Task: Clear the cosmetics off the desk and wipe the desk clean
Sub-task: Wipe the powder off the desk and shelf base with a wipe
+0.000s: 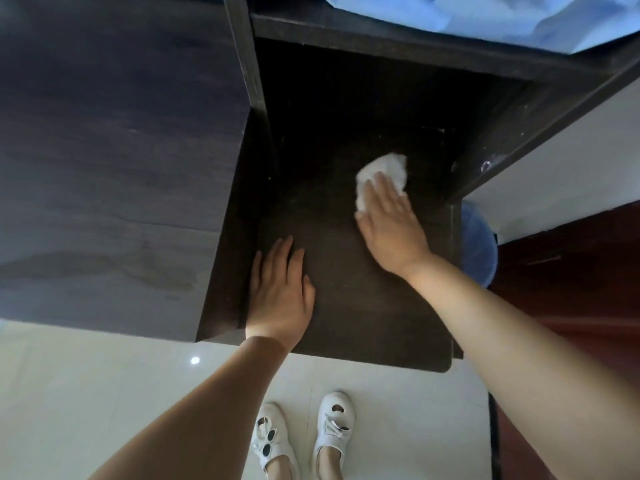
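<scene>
The dark wooden desk (349, 292) lies below me, with nothing on its top but my hands and a cloth. A crumpled white cloth (381, 173) lies on the desk's far right part. My right hand (389, 226) presses on the cloth with flat, straight fingers that cover its near half. My left hand (280, 292) rests flat on the desk near its left front corner, fingers straight and holding nothing. No cosmetics show anywhere in view.
A tall dark cabinet (114, 161) rises on the left, and a dark frame (540, 109) edges the desk on the right. Blue bedding (485, 19) sits above at the back. A blue bin (479, 244) stands on the right. White floor and my shoes (301, 434) lie below.
</scene>
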Available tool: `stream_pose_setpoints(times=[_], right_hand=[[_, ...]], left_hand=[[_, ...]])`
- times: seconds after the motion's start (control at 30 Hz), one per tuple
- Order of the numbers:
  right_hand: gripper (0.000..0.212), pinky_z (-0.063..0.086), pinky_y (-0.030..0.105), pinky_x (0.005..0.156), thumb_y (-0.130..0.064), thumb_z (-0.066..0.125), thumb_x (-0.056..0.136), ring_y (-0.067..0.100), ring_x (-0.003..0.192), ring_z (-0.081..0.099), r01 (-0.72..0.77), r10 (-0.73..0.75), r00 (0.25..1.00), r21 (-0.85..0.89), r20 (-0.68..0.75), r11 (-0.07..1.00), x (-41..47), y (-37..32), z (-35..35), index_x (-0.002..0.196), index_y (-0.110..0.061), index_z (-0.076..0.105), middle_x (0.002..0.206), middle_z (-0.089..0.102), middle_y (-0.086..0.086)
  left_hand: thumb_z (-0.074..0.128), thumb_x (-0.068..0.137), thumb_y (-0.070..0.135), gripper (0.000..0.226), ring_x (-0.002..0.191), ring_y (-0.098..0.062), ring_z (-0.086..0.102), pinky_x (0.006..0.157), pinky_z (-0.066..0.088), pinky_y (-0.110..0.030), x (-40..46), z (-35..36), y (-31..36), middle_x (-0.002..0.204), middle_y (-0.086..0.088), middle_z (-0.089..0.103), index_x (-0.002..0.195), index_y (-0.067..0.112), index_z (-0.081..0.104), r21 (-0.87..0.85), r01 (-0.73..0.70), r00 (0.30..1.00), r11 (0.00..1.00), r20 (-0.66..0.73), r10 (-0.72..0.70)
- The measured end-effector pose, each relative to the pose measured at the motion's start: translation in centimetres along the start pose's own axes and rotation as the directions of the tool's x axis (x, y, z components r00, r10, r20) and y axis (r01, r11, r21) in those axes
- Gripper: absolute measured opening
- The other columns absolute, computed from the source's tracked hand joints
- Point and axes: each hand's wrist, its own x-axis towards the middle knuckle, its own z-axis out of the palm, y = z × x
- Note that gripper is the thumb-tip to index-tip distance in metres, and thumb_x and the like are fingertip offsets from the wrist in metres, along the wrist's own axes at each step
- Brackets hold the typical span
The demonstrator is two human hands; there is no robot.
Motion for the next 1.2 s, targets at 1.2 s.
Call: stream_pose_setpoints(times=[1.2], right_hand=[[0.053, -0.002, 0.036, 0.116, -0.03, 0.031, 0.099, 0.02, 0.145, 0.002, 0.281, -0.283, 0.955, 0.032, 0.085, 0.959, 9.9, -4.1, -0.3, 0.147, -0.016, 0.014, 0.158, 0.007, 0.006]], left_hand=[[0.035, 0.084, 0.028, 0.043, 0.126, -0.024, 0.033, 0.105, 0.022, -0.046, 0.0, 0.3, 0.0, 0.131, -0.016, 0.053, 0.123, 0.01, 0.039, -0.001, 0.011, 1.0, 1.0, -0.003, -0.011]])
